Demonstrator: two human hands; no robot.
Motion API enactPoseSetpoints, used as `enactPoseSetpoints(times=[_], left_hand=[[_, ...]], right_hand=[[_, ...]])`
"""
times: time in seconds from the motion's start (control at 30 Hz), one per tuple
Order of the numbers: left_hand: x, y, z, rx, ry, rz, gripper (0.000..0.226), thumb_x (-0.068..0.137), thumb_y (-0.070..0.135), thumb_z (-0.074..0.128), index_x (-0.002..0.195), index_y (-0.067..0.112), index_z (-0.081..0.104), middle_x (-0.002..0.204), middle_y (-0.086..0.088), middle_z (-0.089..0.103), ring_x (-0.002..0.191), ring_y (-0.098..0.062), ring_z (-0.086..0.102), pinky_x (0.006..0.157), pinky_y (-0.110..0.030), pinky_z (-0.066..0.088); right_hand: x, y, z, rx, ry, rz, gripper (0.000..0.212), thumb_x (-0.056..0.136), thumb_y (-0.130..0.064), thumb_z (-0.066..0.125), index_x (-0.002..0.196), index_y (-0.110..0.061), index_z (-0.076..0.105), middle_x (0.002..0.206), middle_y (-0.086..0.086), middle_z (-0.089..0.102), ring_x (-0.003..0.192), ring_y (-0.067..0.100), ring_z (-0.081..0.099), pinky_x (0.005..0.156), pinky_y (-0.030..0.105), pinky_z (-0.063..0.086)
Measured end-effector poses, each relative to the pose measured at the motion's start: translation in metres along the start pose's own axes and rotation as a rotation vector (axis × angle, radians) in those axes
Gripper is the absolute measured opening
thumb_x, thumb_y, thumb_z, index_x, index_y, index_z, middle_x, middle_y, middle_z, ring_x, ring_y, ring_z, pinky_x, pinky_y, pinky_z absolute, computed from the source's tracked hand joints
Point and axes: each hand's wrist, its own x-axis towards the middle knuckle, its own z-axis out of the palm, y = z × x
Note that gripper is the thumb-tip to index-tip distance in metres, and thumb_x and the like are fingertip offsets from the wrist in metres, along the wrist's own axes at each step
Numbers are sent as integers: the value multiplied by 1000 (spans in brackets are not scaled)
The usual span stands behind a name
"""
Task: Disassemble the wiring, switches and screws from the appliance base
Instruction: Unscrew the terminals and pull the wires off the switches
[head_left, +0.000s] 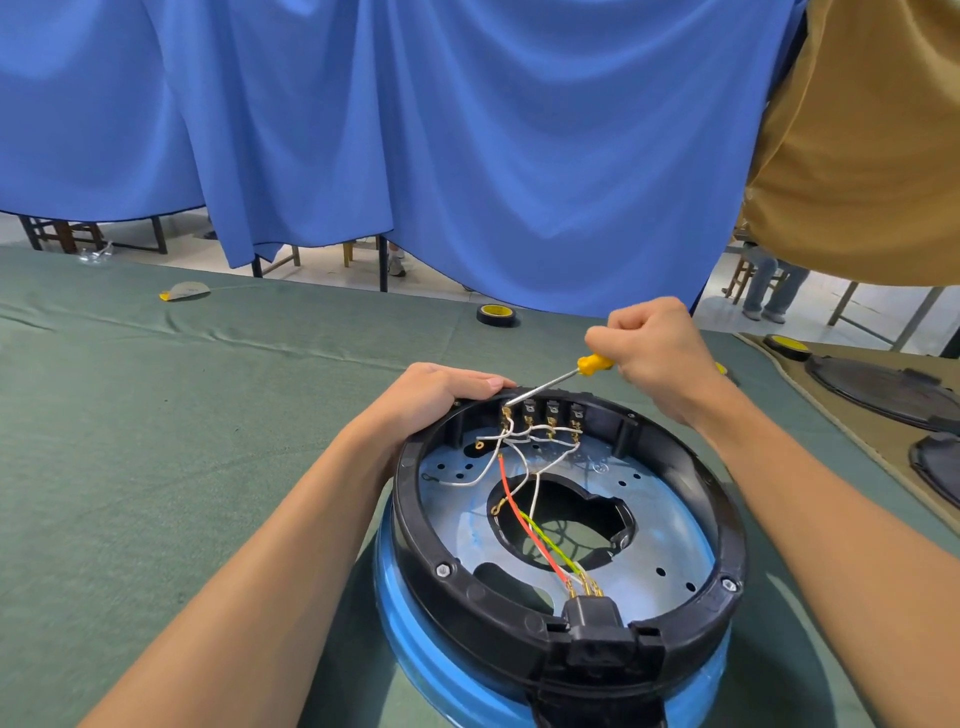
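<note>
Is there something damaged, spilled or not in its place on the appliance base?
Nothing on the appliance base looks damaged or spilled. Only loose ends stand out: the red wire has its upper end free, and a white wire lies unattached on the metal plate. This fits a disassembly.

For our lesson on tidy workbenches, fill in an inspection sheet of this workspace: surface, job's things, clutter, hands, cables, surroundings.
Surface: table under wrinkled green cloth.
Job's things: appliance base, open side up; four switches along its far rim; screwdriver tip at the leftmost switch.
Clutter: tape roll and paper scrap near the far edge; black covers at right.
Hands: left hand holds the base's far rim; right hand grips the screwdriver.
Cables: white wires on the switches; red wire and green-yellow wire join the socket at the near rim.
Surroundings: blue curtain, stools beyond.
</note>
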Motion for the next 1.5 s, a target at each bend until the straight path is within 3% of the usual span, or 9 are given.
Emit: enactPoseSetpoints(times=[0.13,0.43,0.6,0.77,0.9,0.97,1.07,1.2,1.5], left_hand=[[-1,0,0,-4,-6,-15,20,91,20,61,99,22,79,92,7,76,79,-3,72,56,-8,48],[1,-2,-1,-9,-17,-21,20,90,19,61,103,18,77,97,3,76,87,-9,72,62,-12,51],[2,-3,-2,6,-21,-7,20,91,18,60,99,20,78,95,4,76,85,-8,72,61,-11,51],[-1,1,-3,67,-10,-9,17,91,19,64,102,18,77,94,4,76,86,-11,73,66,-14,54],[-3,15,-8,381,88,67,15,89,30,68,100,23,76,96,8,74,94,-9,67,83,-22,50],[-8,29,-12,494,111,121,1,86,25,73,86,24,73,87,7,73,90,-14,67,79,-27,50],[-15,46,-16,739,113,164,14,77,23,79,69,29,69,83,7,69,90,-16,64,78,-32,49],[-21,56,-7,1080,-4,110,21,74,28,80,60,39,69,86,8,69,84,-13,60,75,-32,49],[-22,45,3,1422,-66,33,21,80,29,76,96,42,75,85,17,55,101,-15,53,66,-31,35]], right_hand=[[25,0,5,74,-190,146,54,74,3,57,29,-16,35,37,-7,29,58,22,26,47,25,18],[30,0,16,90,-357,289,60,80,8,52,29,-19,35,38,-2,37,46,15,27,40,18,16],[14,6,6,154,-214,218,55,82,3,56,33,-18,39,41,-3,36,46,15,26,42,23,19],[-22,35,-7,105,25,256,33,87,-10,60,56,2,57,52,7,37,41,10,29,40,18,28],[-37,43,-11,197,197,445,32,89,-16,57,62,1,63,58,11,43,36,5,33,38,13,30],[-43,40,-9,208,255,501,31,90,-19,57,62,-9,63,59,9,48,41,8,39,35,10,29],[-56,38,-6,258,355,546,30,89,-23,60,60,-14,60,61,4,52,52,12,42,32,9,28],[-66,36,-9,342,369,564,29,88,-22,58,62,-13,65,67,10,53,38,5,43,35,13,30],[-72,29,-9,370,426,574,27,87,-23,60,64,-12,65,59,3,54,51,14,42,33,13,28]])
